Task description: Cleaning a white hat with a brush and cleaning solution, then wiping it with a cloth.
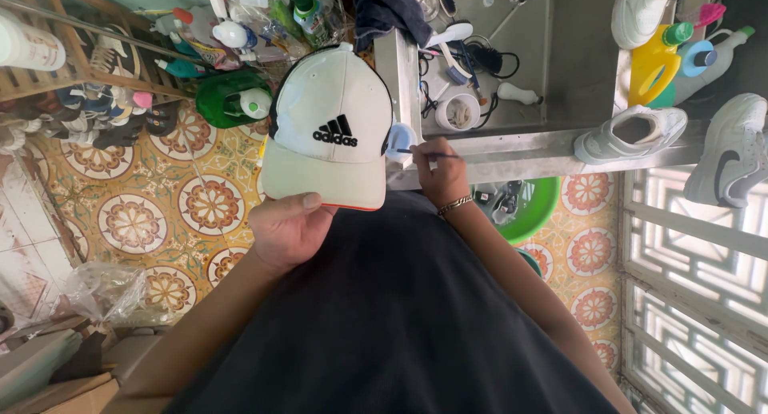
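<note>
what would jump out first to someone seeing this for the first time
The white cap at centre, gripped by its brim in the left hand. Right beside it, the right hand holds a thin brush toward a small blue pot on the steel sink's edge, where a white sneaker rests.

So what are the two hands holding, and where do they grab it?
The left hand grips the white fabric baseball cap by its brim. The right hand pinches a thin dark brush by its handle.
</note>
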